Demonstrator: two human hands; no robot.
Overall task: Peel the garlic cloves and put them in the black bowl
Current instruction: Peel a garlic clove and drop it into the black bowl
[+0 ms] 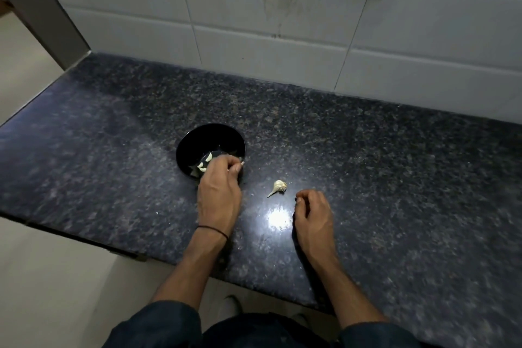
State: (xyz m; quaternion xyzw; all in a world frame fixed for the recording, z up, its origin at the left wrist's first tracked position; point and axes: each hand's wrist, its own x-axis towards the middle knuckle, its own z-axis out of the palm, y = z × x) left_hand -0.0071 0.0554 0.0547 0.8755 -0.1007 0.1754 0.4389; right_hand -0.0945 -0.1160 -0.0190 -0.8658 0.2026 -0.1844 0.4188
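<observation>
While left hand (219, 186) curls over near rim of black bowl (197, 135), grip unclear, garlic piece (278, 186) lies on table (395, 178) between the hands, stalk pointing near-left, closer to loosely curled, empty right hand (312, 215).

The bowl (186, 141) stands mid-desk (113, 127). Peeled garlic cloves (208, 157) lie in it, at its near side. The left hand (219, 192) is over its near right rim. A garlic bulb remnant (277, 187) lies on the desk right of the bowl, apart from it. The right hand (312, 215) sits just right of the remnant, nearer the person. A tiled wall (254, 22) stands behind.
</observation>
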